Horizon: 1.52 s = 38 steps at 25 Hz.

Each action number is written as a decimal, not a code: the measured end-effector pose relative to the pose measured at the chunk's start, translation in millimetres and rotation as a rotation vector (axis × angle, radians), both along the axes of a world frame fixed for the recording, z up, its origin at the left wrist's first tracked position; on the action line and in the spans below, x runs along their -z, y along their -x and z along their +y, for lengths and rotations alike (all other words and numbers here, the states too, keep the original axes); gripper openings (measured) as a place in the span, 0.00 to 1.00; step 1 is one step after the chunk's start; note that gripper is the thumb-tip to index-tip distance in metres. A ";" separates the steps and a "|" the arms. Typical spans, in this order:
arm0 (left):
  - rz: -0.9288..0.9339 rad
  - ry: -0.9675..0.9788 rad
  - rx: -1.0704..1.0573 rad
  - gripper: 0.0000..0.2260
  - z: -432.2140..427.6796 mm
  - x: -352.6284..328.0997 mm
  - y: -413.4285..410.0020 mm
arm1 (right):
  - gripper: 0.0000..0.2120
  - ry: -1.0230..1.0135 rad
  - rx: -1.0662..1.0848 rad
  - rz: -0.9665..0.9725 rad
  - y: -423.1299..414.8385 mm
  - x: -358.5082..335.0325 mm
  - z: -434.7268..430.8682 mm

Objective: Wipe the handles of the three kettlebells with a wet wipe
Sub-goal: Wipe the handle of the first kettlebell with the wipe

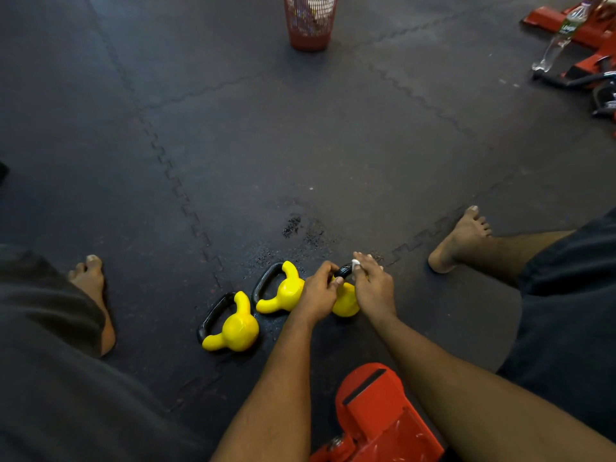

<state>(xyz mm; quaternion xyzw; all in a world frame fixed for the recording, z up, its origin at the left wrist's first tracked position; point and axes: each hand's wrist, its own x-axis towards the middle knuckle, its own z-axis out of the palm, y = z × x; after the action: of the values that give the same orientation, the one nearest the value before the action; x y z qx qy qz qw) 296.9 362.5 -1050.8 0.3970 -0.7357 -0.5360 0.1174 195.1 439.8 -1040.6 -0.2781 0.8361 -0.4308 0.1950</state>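
Observation:
Three yellow kettlebells with black handles lie in a row on the dark floor mat. The left kettlebell (238, 326) and the middle kettlebell (287, 293) lie on their sides, untouched. My left hand (318, 290) grips the black handle of the right kettlebell (345, 303), whose body shows between my hands. My right hand (373, 288) pinches a small white wet wipe (356, 262) against the top of that handle. Most of the handle is hidden by my fingers.
My bare feet rest on the mat at the left (95, 295) and right (461, 241). A red metal frame (376, 418) sits between my legs. A red mesh bin (310, 21) stands at the far centre; red equipment and a plastic bottle (561, 35) lie far right.

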 end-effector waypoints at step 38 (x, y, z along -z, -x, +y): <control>0.057 0.026 -0.028 0.04 4.8 8.0 1.3 | 0.16 -0.249 0.126 -0.050 13.3 -5.7 -8.3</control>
<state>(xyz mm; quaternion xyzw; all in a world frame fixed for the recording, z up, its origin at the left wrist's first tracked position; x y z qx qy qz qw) 295.6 367.3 -1058.8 0.3904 -0.7332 -0.5359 0.1510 181.8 431.5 -1034.8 -0.1877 0.8938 -0.3417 0.2215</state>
